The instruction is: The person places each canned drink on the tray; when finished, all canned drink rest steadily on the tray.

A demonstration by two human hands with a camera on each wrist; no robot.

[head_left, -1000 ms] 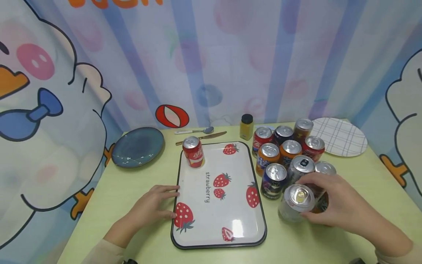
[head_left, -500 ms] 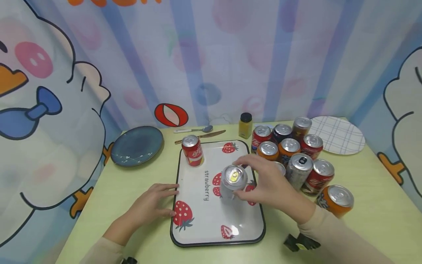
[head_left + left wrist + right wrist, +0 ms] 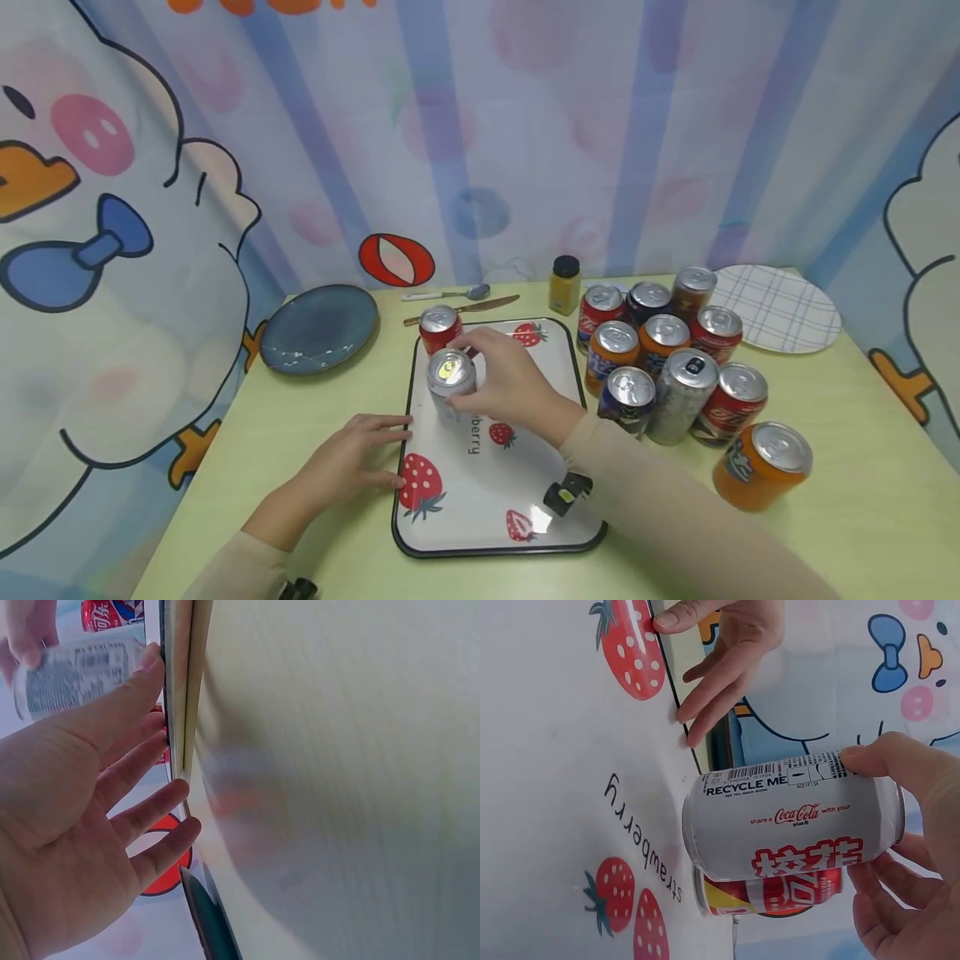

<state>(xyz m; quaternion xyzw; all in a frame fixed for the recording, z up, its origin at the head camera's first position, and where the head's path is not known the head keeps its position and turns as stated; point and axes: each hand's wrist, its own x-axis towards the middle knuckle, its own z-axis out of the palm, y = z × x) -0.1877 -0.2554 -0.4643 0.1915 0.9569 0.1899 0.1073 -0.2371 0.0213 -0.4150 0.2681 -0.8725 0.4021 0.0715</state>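
Observation:
My right hand (image 3: 506,375) grips a white soda can (image 3: 787,814) near its top, upright over the left part of the strawberry-print tray (image 3: 517,475). "Coca-Cola plus" shows on the can's side in the right wrist view. Just behind it a red Coca-Cola can (image 3: 439,328) stands on the tray's far left corner, partly covered by the white can. My left hand (image 3: 348,457) has its fingers extended, with fingertips at the tray's left edge. In the left wrist view that hand (image 3: 90,780) has spread fingers, and the white can appears beyond its thumb.
Right of the tray stand several soda cans (image 3: 663,342), with an orange can (image 3: 763,467) nearest. A checked plate (image 3: 776,308) lies behind them. At the back are a yellow jar (image 3: 564,287), a spoon (image 3: 450,294) and a knife (image 3: 468,308). A blue plate (image 3: 318,329) lies back left.
My right hand has carried the white can leftward from beside the can group, over the tray, to in front of the red can. The left hand stays at the tray's edge.

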